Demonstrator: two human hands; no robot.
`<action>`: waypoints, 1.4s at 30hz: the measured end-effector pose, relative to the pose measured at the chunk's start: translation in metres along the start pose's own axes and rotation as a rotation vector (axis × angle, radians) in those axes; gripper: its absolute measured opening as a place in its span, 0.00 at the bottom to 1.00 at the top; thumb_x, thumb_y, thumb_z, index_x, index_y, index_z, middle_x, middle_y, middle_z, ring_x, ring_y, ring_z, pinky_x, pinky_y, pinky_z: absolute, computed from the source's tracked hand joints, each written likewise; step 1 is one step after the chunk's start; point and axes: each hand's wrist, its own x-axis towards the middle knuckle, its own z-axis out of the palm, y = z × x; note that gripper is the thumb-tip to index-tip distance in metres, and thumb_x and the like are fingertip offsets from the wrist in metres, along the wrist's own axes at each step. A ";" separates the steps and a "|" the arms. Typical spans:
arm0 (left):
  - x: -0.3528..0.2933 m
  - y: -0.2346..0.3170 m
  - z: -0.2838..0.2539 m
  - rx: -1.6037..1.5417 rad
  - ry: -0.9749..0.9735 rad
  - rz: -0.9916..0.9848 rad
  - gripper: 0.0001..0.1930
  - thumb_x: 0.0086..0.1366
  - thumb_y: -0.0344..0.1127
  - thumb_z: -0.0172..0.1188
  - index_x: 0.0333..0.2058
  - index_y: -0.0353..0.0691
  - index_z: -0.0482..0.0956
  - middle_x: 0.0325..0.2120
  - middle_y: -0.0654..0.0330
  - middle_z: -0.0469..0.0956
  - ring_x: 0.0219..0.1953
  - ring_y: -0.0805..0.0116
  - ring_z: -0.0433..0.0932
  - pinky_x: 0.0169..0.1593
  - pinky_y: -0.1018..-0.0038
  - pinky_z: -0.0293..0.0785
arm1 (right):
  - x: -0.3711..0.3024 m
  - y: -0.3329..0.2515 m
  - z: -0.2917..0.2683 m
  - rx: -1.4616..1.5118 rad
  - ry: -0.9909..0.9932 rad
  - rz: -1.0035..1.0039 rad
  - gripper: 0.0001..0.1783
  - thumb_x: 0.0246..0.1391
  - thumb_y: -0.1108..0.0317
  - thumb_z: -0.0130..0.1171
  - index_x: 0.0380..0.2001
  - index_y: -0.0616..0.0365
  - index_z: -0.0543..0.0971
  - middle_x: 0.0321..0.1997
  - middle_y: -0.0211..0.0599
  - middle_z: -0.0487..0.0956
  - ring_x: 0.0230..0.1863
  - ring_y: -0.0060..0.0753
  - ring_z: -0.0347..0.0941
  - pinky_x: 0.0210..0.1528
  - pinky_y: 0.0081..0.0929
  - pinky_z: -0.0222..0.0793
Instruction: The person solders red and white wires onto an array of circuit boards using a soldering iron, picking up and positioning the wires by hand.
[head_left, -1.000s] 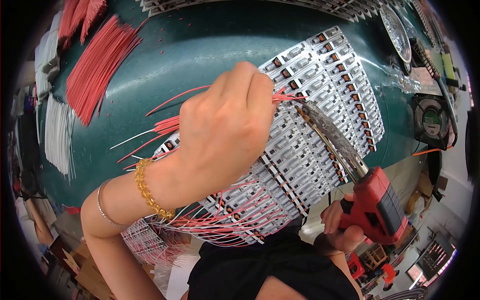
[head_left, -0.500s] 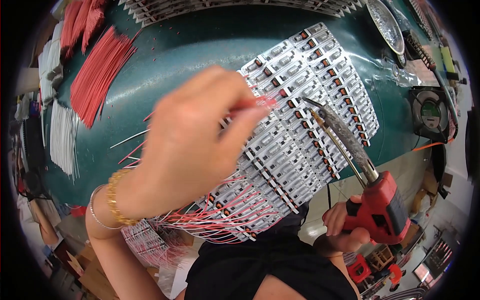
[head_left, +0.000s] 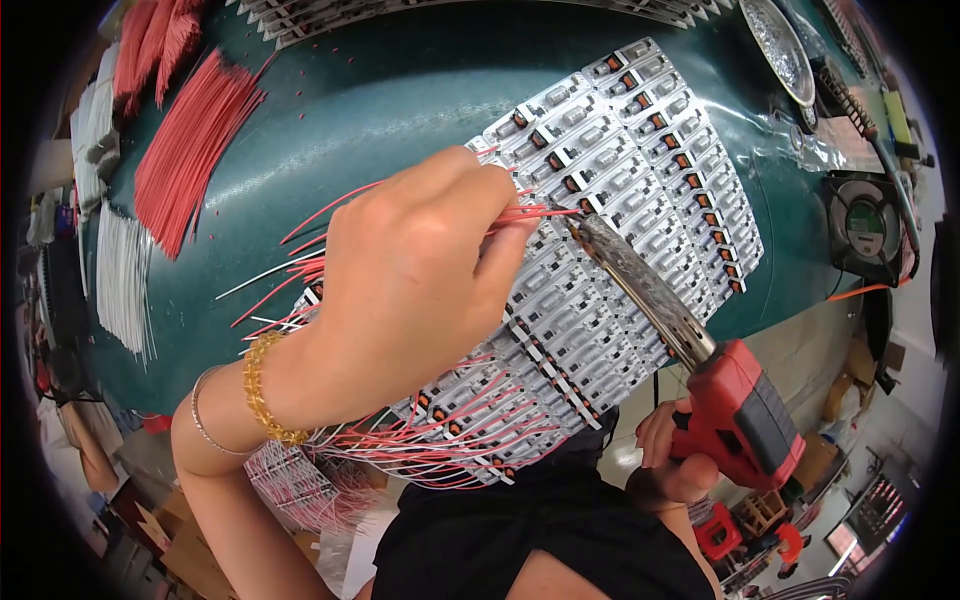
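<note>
My left hand is closed in a pinch on several red wires, above a panel of small silvery modules. The tips of those wires reach a module near the panel's middle. My right hand grips the red handle of a soldering gun. The gun's dark tip meets or nearly meets the wire ends; exact contact I cannot tell. Red and white wires are attached along the panel's near left rows. Part of the panel is hidden under my left hand.
Bundles of red wires and white wires lie at the left of the green table. A metal dish and a small black fan stand at the right. More module panels lie along the far edge.
The soldering gun has moved left and down, its tip now at the red wire ends. My left hand has shifted slightly, and the wires in it now point right onto the panel.
</note>
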 end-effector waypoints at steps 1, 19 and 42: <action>0.000 0.000 0.001 0.026 0.008 0.010 0.06 0.53 0.22 0.64 0.23 0.31 0.75 0.21 0.55 0.73 0.21 0.67 0.75 0.26 0.77 0.72 | 0.002 -0.001 -0.001 0.000 -0.065 0.015 0.46 0.44 0.30 0.57 0.46 0.67 0.67 0.10 0.25 0.65 0.10 0.23 0.62 0.19 0.23 0.62; -0.001 0.002 0.004 0.058 0.058 0.062 0.06 0.52 0.23 0.64 0.24 0.32 0.75 0.19 0.56 0.71 0.19 0.64 0.73 0.24 0.73 0.68 | 0.012 -0.011 0.013 -0.010 0.008 -0.107 0.48 0.49 0.32 0.55 0.52 0.70 0.64 0.08 0.23 0.64 0.09 0.21 0.61 0.16 0.21 0.60; -0.005 0.009 0.008 0.019 -0.017 0.015 0.03 0.50 0.20 0.61 0.25 0.31 0.76 0.26 0.57 0.73 0.24 0.67 0.74 0.28 0.76 0.71 | -0.001 -0.009 0.007 0.063 0.006 0.016 0.46 0.45 0.31 0.59 0.50 0.65 0.67 0.10 0.25 0.64 0.10 0.24 0.63 0.18 0.23 0.60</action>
